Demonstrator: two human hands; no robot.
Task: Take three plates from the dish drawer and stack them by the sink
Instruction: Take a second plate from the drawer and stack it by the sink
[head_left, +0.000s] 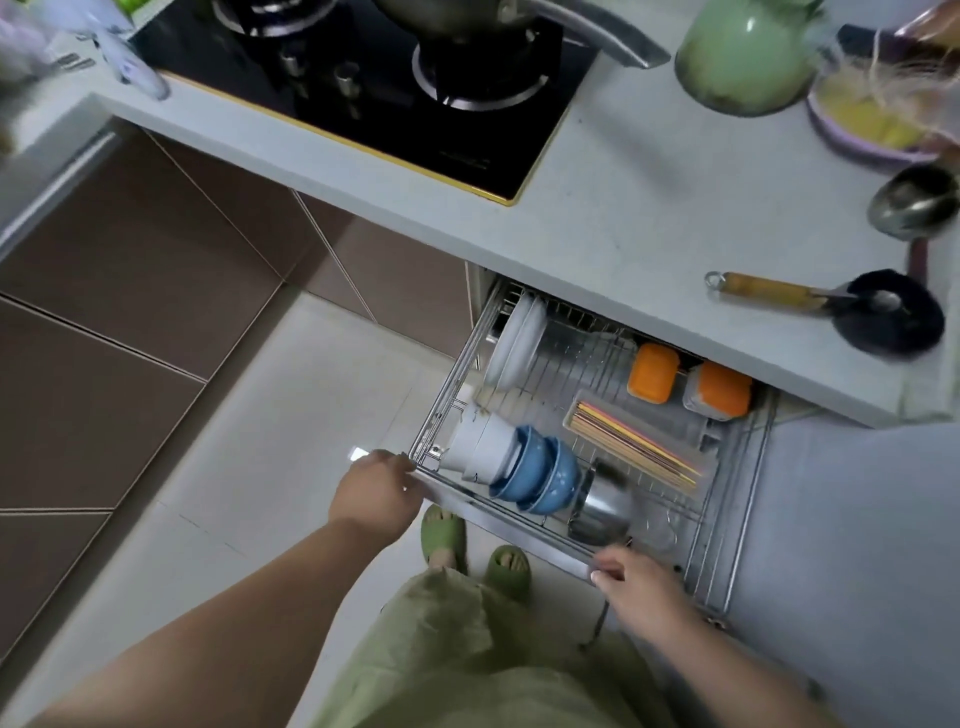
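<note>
The wire dish drawer (727, 519) stands pulled out below the grey counter. White plates (514, 343) stand on edge in its back left corner. My left hand (376, 493) grips the left end of the drawer's front panel (519, 532), fingers curled over its top edge. At the panel's right end my right hand (641, 587) holds the same edge with curled fingers. The sink is out of view.
Inside the drawer lie white and blue bowls (519, 462), a steel cup (602, 509), a chopstick tray (639, 441) and two orange-lidded boxes (685, 384). The counter (649, 218) carries a black hob (363, 88), a green kettle (743, 52), a ladle and a brush. My slippered feet stand under the drawer front.
</note>
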